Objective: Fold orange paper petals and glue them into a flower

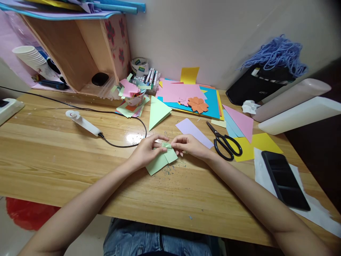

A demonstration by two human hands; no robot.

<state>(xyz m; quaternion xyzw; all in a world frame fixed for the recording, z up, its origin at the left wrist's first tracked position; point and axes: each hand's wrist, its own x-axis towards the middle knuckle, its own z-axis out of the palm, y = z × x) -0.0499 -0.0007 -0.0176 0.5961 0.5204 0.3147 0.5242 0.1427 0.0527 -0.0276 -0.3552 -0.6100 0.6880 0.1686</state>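
A folded light green paper (160,162) lies at the middle of the table, its upper part raised between my hands. My left hand (147,151) grips it from the left, thumb on top and index finger arched over the upper edge. At the upper right corner, the fingertips of my right hand (190,145) pinch a small fold of the same paper. Just behind my hands stands a larger folded green sheet (157,112). A lilac paper strip (194,131) lies behind my right hand, partly under it.
Black-handled scissors (225,142) lie right of my right hand, near yellow paper (262,145) and a phone (285,179). A white corded device (83,123) is at left. Behind are a cup of scraps (134,99), coloured sheets (179,93) and an orange paper flower (198,105).
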